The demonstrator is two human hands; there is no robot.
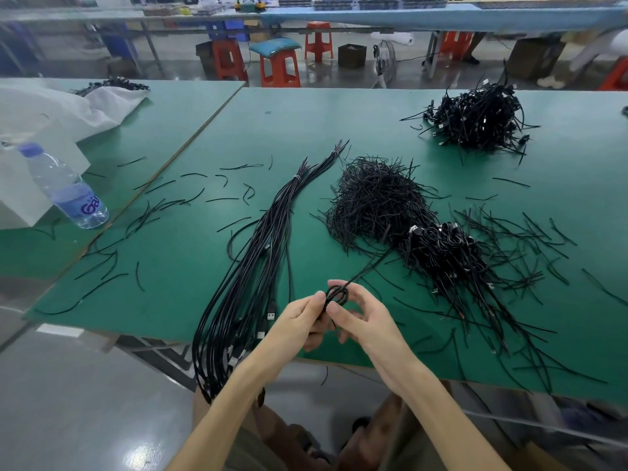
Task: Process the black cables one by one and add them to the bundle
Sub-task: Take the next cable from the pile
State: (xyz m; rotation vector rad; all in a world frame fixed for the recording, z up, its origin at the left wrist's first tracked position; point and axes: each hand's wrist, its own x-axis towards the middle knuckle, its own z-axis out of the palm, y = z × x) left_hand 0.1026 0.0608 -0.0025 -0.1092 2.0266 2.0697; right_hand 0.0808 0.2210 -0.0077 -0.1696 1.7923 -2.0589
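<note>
Green table point(339, 124) fills the view. At its centre, running from six o'clock up toward twelve, lies the long bundle point(258, 253), tied with a pale band, its near end drooping off the table edge. Just at three o'clock of it sits a heap of short ties point(373, 198), touching a pile of coiled cables point(441, 253). Up at one o'clock, another tangled pile point(475, 120). Loose ties point(190, 198) scatter toward nine o'clock.
</note>
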